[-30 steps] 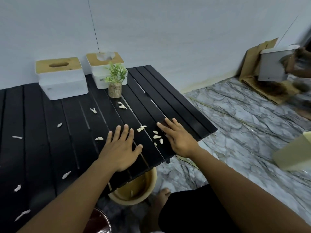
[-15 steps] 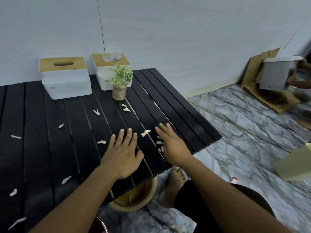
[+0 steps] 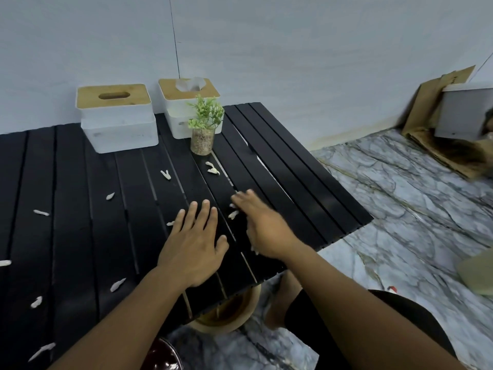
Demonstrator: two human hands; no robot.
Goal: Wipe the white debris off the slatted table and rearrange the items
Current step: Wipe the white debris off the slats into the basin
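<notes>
White debris pieces (image 3: 213, 170) lie scattered over the black slatted table (image 3: 80, 236). My left hand (image 3: 193, 245) rests flat on the slats near the front edge, fingers spread, holding nothing. My right hand (image 3: 260, 225), blurred, lies on its edge just to the right of it, with a few debris bits (image 3: 233, 214) between the two hands. At the back stand two white tissue boxes with wooden lids, one empty-slotted (image 3: 117, 118) and one with a tissue (image 3: 190, 108), and a small potted plant (image 3: 204, 129).
A tan bowl (image 3: 234, 313) sits on the marble floor under the table's front edge, a dark red round object (image 3: 162, 356) beside it. Cardboard (image 3: 432, 124) and a white box (image 3: 464, 113) lie at far right. My leg (image 3: 346, 316) is by the table.
My right hand has swept left and toward the front edge, pushing the debris bits toward my left hand. The left hand has stayed flat on the slats.
</notes>
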